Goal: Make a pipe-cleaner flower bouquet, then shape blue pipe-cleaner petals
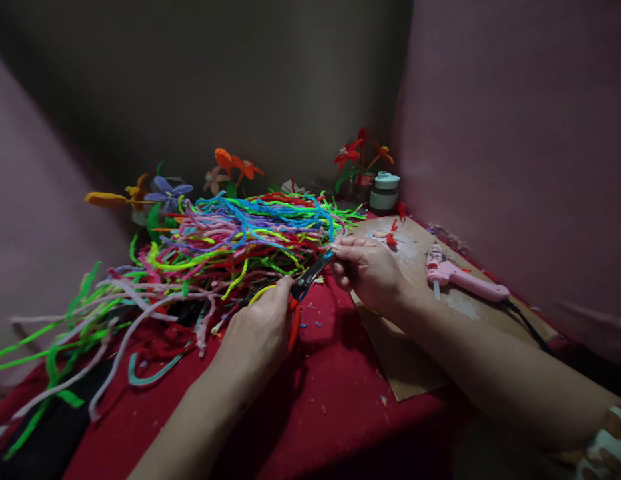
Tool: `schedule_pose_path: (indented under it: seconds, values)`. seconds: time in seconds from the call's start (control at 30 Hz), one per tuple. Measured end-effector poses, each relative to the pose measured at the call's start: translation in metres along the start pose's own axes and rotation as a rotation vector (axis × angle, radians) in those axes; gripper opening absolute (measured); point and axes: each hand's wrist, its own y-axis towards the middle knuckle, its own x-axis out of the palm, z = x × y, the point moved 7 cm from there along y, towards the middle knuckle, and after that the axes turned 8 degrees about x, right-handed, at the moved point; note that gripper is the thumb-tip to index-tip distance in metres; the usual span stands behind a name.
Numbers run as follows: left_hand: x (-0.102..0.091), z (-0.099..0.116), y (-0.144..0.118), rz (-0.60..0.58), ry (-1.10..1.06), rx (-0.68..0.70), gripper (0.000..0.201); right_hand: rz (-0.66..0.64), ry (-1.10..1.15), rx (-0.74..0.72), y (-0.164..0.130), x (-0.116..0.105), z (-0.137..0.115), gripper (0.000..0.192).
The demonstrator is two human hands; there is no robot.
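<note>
My left hand (260, 323) is closed around red-handled scissors (308, 279), whose dark blades point up and right. At the blade tips, my right hand (367, 270) pinches a blue pipe cleaner (331, 230), with the fingertips close to the metal. I cannot tell whether the blades touch the pipe cleaner. Behind and left of both hands lies a big heap of pipe cleaners (240, 230) in blue, pink, purple, yellow, green and red. Small coloured scraps (317, 324) are scattered on the red cloth (330, 393) below the hands.
A pink glue gun (465, 280) with a black cord rests on a brown board (410, 360) at right. Along the back stand fuzzy orange flowers (237, 163), a purple flower (169, 193), red flowers (347, 155) and a pale-green lidded cup (384, 193). Pink walls flank both sides.
</note>
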Motion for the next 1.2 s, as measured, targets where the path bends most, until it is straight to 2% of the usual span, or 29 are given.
schedule_pose_path:
  seconds: [0.37,0.53,0.7,0.8,0.9,1.2]
  values:
    - [-0.003,0.008,0.001,-0.124,-0.036,-0.081,0.031,-0.011,-0.003,0.009,-0.002,0.003,0.0,0.014]
    - [-0.001,0.006,0.001,-0.167,-0.056,-0.11,0.028,0.03,0.01,-0.007,-0.001,0.0,-0.001,0.013]
    - [-0.005,-0.004,0.0,-0.066,-0.133,-0.111,0.026,0.032,-0.035,-0.052,-0.002,0.0,-0.003,0.016]
    - [-0.006,-0.004,-0.001,-0.02,-0.165,-0.049,0.029,0.018,-0.07,-0.082,-0.004,0.001,-0.005,0.019]
    - [-0.004,0.001,-0.002,-0.034,-0.163,0.016,0.032,0.009,-0.091,-0.089,-0.005,0.002,-0.006,0.02]
    - [-0.001,0.004,0.001,-0.046,-0.093,0.029,0.033,0.016,-0.096,-0.072,-0.004,0.001,-0.006,0.02]
